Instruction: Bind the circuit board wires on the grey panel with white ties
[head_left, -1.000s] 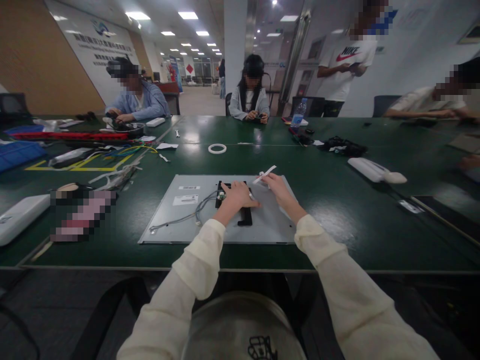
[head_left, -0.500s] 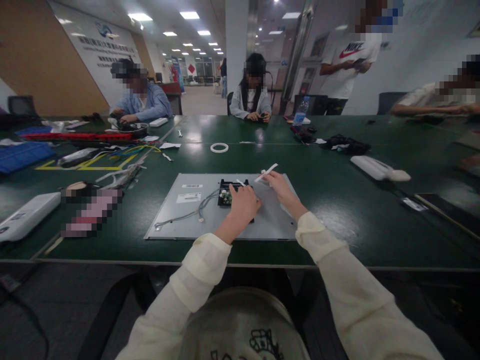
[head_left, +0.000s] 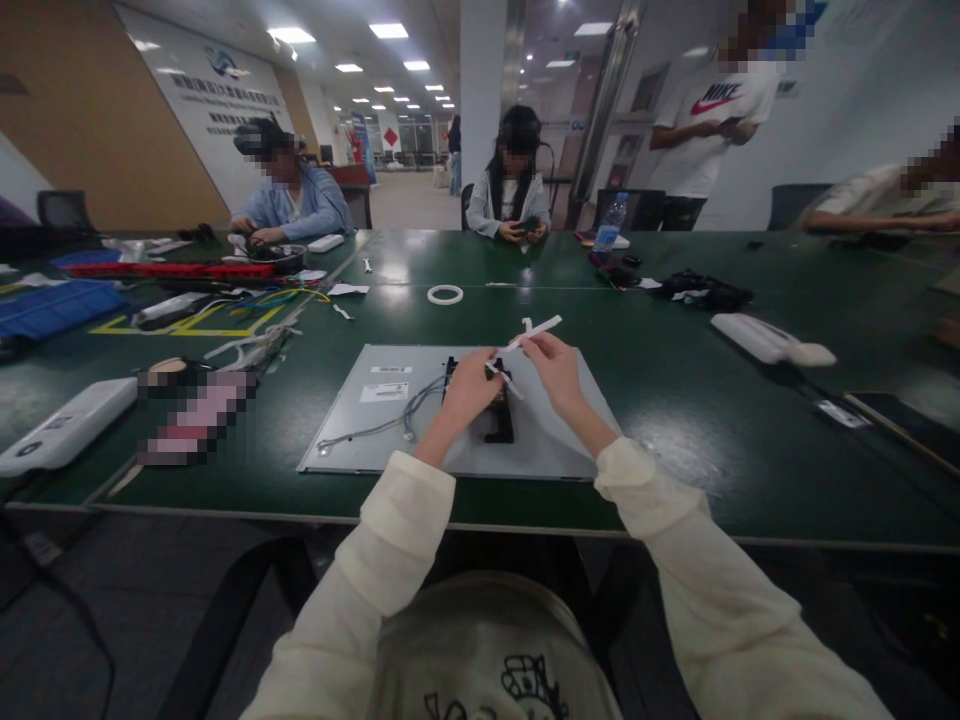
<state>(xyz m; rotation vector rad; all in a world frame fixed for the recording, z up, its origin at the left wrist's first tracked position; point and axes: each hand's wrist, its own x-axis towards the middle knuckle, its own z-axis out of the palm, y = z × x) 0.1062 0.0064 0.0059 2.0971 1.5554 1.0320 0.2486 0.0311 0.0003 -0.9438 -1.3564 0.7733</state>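
White strip (head_left: 546, 326) in right hand's fingers (head_left: 541, 346); blue bin (head_left: 69, 312), contents unclear.

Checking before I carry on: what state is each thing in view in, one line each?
Right grip: closed, pinching the white strip
White strip: raised
Left grip: hold unclear
Black bracket: partly covered by left grip
Grey panel: flat on the green table
Grey cable: trailing across panel
White ring: lying flat
Bottle: upright

Fingers (head_left: 541, 350) pinching white strip (head_left: 546, 326), perhaps tape
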